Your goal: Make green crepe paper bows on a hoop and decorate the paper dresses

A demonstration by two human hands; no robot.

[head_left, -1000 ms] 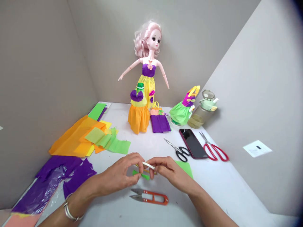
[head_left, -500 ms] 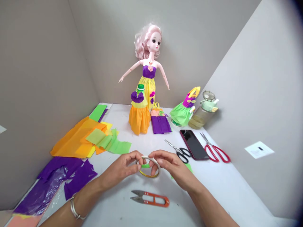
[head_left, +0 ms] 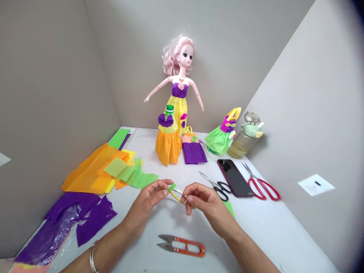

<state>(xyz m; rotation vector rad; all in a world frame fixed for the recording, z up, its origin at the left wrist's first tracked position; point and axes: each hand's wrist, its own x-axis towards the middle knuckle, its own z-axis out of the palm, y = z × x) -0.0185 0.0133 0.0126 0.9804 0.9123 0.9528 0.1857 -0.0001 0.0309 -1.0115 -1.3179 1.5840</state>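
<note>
white table (head_left: pixel 273 235) | crepe paper (head_left: pixel 85 178) | thread snips (head_left: pixel 189 243) | phone (head_left: pixel 234 178) | red scissors (head_left: pixel 250 189) | black scissors (head_left: pixel 212 181)

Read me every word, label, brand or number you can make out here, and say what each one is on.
No words, brands or numbers can be read.
White paper slip on the right wall: one dark mark, too small to read.
Phone: dark screen, nothing legible.
Tape roll: no readable print.
</note>
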